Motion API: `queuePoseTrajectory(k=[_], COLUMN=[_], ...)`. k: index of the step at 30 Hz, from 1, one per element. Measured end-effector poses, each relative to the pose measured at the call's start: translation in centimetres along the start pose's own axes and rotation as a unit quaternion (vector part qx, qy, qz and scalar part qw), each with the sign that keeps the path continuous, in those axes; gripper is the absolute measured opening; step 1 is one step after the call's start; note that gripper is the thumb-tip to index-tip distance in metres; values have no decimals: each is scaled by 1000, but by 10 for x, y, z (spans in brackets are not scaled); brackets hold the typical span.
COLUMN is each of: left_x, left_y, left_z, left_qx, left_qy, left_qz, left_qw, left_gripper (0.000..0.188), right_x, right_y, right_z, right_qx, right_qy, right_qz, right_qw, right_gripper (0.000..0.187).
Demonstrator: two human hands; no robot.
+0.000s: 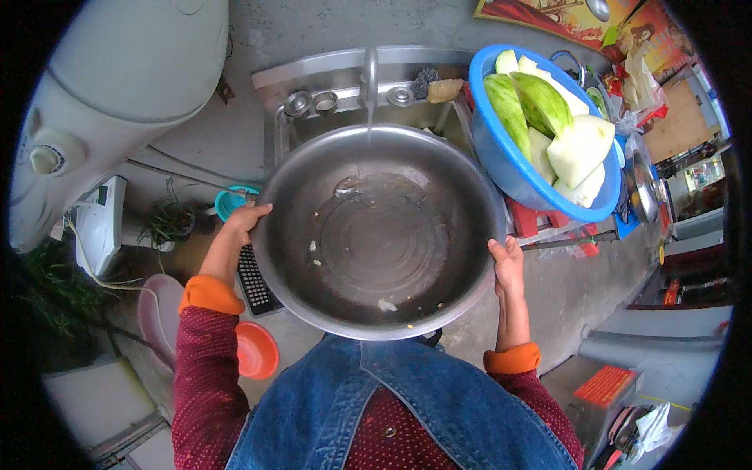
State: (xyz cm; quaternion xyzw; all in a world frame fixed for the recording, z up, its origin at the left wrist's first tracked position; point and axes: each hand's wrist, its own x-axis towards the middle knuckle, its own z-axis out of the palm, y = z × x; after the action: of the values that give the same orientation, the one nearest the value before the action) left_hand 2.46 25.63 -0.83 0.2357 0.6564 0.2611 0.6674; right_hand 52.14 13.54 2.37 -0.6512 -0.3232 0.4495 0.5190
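Note:
A large round steel basin is held level under the tap, its far part over the sink. Water runs from the spout into it, and a shallow pool with a few pale scraps covers its bottom. My left hand grips the rim on the left, thumb on top and fingers underneath. On the right side my right hand holds the rim the same way. The undersides, where my fingers curl, are hidden. Beside the basin stands a blue tub full of large pieces of pale green melon.
A scouring pad and a sponge lie on the sink's back ledge near small metal strainers. On the floor at left are an orange-red bowl and a pink basin. A white water heater bulges in at upper left.

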Motion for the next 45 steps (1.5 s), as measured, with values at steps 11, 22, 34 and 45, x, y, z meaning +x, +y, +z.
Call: queuePoseTrajectory(k=[11,22,34,45], left_x=[-14,-64,-130,-75], left_y=[-32,-53,-86,-63], left_z=[12,25,75,34], left_qx=[-10,-95,-172,-88], left_qy=[51,-5,45,-2], left_qz=[71,76,139,85], left_qw=[996,993,974,993], left_gripper=[38,36,62,55], right_x=[-28,-69,-123,-75], right_y=[-8,-13,-10,-18], right_z=[-1,16,68,12], right_qx=[24,87,125,-7], right_qy=[14,34,67,82], right_qz=[10,-4,3,44], right_qw=[1000,996,990,996], right_gripper=[17,23,25,26])
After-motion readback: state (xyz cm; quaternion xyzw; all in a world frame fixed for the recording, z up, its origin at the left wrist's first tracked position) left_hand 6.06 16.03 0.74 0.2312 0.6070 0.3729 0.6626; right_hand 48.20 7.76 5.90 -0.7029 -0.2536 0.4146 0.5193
